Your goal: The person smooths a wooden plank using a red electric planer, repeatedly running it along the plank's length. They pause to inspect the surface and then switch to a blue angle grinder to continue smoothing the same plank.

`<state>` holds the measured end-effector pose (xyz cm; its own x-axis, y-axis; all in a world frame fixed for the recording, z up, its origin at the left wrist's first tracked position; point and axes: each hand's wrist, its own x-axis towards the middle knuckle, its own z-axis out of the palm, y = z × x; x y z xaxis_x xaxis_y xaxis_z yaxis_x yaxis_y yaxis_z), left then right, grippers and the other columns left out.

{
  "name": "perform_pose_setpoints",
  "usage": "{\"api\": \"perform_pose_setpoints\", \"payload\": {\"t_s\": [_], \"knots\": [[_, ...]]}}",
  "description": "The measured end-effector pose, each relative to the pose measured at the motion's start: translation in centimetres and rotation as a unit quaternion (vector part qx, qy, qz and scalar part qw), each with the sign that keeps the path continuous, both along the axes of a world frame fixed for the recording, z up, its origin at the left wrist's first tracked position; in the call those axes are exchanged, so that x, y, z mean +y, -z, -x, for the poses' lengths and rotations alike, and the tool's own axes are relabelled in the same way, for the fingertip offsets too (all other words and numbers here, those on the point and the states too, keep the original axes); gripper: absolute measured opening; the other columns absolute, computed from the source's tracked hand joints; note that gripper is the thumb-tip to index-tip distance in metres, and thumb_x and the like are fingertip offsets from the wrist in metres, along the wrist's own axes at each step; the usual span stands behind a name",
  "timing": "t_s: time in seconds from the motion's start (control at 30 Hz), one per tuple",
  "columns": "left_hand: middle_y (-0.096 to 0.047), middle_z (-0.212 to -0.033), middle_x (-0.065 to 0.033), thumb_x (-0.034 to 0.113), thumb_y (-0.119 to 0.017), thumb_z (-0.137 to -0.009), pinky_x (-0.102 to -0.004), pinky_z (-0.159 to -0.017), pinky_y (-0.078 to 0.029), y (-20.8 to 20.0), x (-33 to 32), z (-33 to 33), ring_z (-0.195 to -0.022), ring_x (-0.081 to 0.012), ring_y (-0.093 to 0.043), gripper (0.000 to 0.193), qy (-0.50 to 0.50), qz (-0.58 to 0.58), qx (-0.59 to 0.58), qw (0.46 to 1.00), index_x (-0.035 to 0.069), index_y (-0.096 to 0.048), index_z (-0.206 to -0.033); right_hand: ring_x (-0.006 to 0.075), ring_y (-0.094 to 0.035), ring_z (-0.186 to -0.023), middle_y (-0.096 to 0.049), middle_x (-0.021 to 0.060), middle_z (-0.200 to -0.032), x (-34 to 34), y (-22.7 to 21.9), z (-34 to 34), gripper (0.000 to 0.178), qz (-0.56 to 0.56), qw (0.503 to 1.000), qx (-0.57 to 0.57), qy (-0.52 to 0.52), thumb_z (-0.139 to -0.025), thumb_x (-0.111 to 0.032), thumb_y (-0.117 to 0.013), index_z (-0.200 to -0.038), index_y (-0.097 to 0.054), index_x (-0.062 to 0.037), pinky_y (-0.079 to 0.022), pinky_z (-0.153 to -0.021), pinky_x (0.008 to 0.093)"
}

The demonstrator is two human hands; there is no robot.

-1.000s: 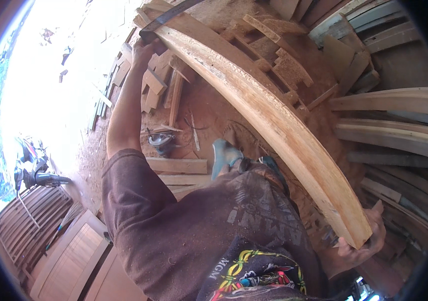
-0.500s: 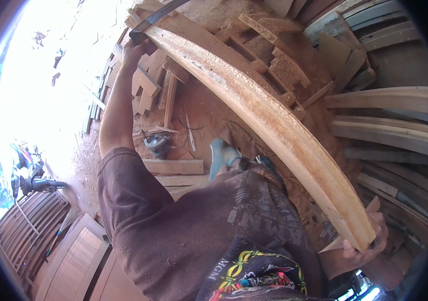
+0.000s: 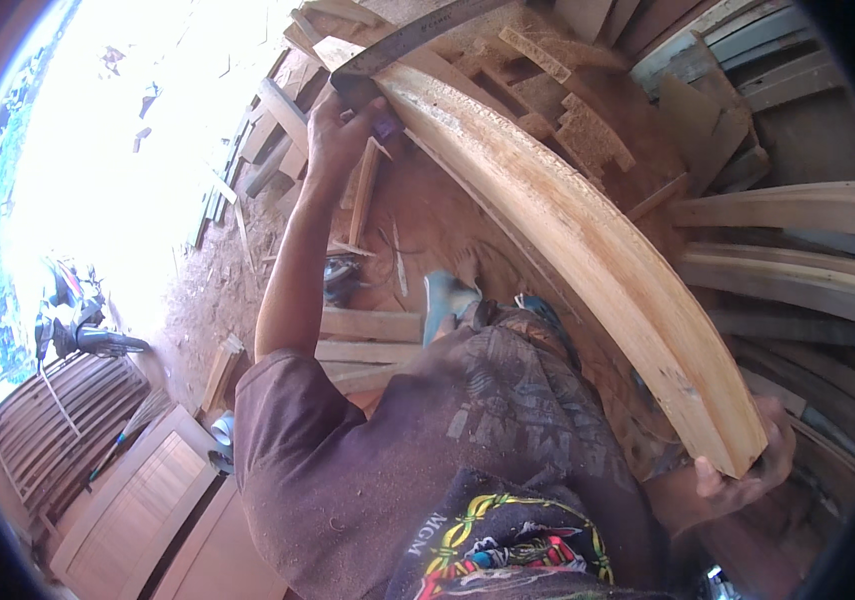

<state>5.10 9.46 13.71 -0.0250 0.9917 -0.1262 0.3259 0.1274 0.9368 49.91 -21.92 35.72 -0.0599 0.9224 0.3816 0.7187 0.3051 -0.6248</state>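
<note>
Workpiece: a long, curved wooden beam [image 3: 587,240], held diagonally in front of the body, far end at upper left, near end at lower right. Support at the far end: cannot be determined.

Left hand [image 3: 335,130]: at the far end, fingers closed on the thick end of a dark metal strip [image 3: 427,35]. The strip lies across the beam's upper face. Finger contact with the beam itself is partly hidden.

Right hand [image 3: 753,487]: fingers wrapped around the near end, thumb on the inner side.

Change: within the last second the left hand and strip shifted rightward in view, and the near end rose slightly. A short pale section — apparently the beam's tip — now shows beyond the strip. In working terms, the strip appears set in from the end while the right hand steadies the piece.

Surroundings: wood offcuts [image 3: 584,130] on the floor; curved boards [image 3: 787,207] at right.
</note>
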Motion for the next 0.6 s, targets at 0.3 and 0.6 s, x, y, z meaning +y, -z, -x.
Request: {"api": "perform_pose_setpoints", "payload": {"t_s": [0.3, 0.6], "knots": [[-0.08, -0.115, -0.009, 0.019, -0.077, -0.098, -0.0387, -0.097, -0.057, 1.6, -0.4, 0.3, -0.103, -0.0202, -0.074, 0.033, -0.004, -0.024, 0.017, 1.0, 0.002, -0.076, -0.127, 0.0251, -0.072, -0.076, -0.073, 0.0155, -0.095, -0.3, 1.1, 0.9, 0.05, 0.023, 0.999, 0.021, -0.01, -0.073, -0.034, -0.085, -0.11, -0.07, -0.0027, -0.056, -0.068, 0.0425], [-0.077, -0.116, -0.0116, 0.016, -0.077, -0.099, -0.0374, -0.097, -0.058, 3.9, -5.9, -3.7, -0.106, -0.02, -0.073, 0.037, -0.086, -0.037, -0.061, 0.994, 0.0, -0.069, -0.132, 0.0246, -0.069, -0.087, -0.071, 0.0117, -0.102, -4.8, 10.5, -2.1, 0.041, 0.249, 0.951, 0.147, 0.106, -0.092, -0.028, -0.075, -0.115, -0.069, 0.0042, -0.055, -0.078, 0.0369]]}}
